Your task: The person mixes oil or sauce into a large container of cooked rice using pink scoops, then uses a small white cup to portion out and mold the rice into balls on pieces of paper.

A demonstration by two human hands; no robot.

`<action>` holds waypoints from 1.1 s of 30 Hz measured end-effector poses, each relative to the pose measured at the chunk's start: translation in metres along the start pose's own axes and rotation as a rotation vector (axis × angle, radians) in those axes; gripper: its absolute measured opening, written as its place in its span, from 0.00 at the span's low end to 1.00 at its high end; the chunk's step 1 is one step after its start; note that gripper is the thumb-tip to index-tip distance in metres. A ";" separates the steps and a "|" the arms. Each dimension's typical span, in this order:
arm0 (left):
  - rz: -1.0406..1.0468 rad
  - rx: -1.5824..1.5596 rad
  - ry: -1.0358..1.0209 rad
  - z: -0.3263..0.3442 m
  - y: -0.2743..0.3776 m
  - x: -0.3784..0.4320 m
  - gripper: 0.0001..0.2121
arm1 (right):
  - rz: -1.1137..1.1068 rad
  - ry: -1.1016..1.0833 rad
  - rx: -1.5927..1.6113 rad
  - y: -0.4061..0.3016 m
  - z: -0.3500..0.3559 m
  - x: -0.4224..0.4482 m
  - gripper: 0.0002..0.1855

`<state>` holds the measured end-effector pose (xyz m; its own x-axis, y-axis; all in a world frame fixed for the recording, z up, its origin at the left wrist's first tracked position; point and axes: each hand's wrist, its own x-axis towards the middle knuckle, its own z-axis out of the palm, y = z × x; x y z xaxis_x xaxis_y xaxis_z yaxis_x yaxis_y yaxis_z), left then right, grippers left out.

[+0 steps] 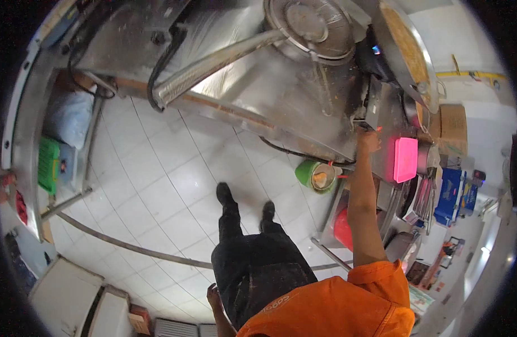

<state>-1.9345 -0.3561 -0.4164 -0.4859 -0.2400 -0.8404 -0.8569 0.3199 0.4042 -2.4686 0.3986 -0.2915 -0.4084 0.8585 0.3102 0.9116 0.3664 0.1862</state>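
Observation:
My right hand [369, 141] reaches out over the right end of a stainless steel work surface [283, 105], its fingers curled at the edge of a small metal box or holder [371, 107]. A small orange spot shows at the fingertips; whether I grip anything is too small to tell. A pink plastic container [406, 160] is to the right of that hand. Low beside my hip hangs my left hand [214, 296], fingers loosely apart, with nothing seen in it. A round metal pan [307, 23] with a long, thick metal handle [220, 65] rests on the steel surface.
A large tilted wok [404, 50] stands at the far right. Black hoses [168, 63] hang over the front edge. Below it is a green bucket [319, 175] with something orange inside. A steel rack at left holds a green basket [49, 164]. White tiles [170, 168] cover the floor.

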 end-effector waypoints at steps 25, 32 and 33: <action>0.496 0.711 -0.523 0.105 0.234 0.022 0.14 | 0.933 -1.067 0.788 0.709 -0.050 -0.816 0.15; 0.722 1.414 -0.831 0.264 0.171 -0.119 0.16 | 1.546 -0.734 0.989 0.760 -0.088 -0.976 0.15; 0.749 1.459 -0.870 0.290 0.148 -0.148 0.16 | 1.625 -0.721 0.986 0.761 -0.095 -1.005 0.15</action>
<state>-1.9398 -0.0073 -0.3369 -0.0280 0.6347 -0.7723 0.5059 0.6753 0.5366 -1.3688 -0.2193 -0.3733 0.5089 0.3955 -0.7646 0.1544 -0.9157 -0.3709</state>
